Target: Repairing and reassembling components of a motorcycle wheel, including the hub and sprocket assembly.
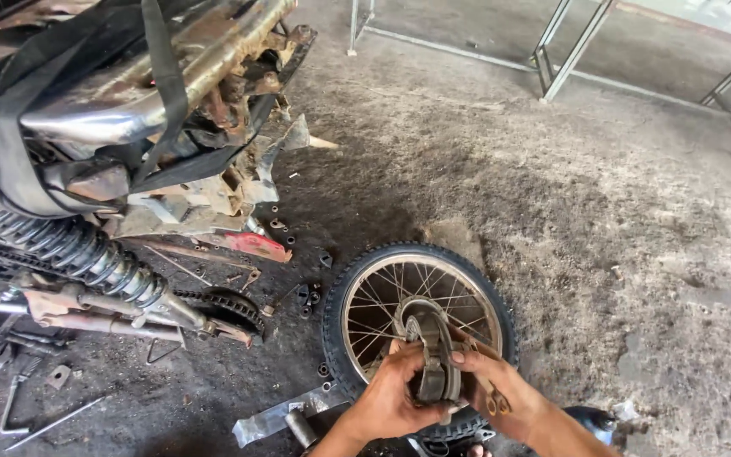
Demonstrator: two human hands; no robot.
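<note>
Both my hands hold a rusty brake plate with its two curved brake shoes just above a spoked motorcycle wheel that lies flat on the dirt floor. My left hand grips the plate from the left side. From the right, my right hand grips it, fingers on the shoes and the brake arm. The wheel's hub is mostly hidden behind the plate and my hands.
The rear of a stripped, rusty motorcycle stands at left, with a coil shock spring, chain and sprocket. Loose nuts, a metal strip and hand tools lie around. Metal table legs stand behind.
</note>
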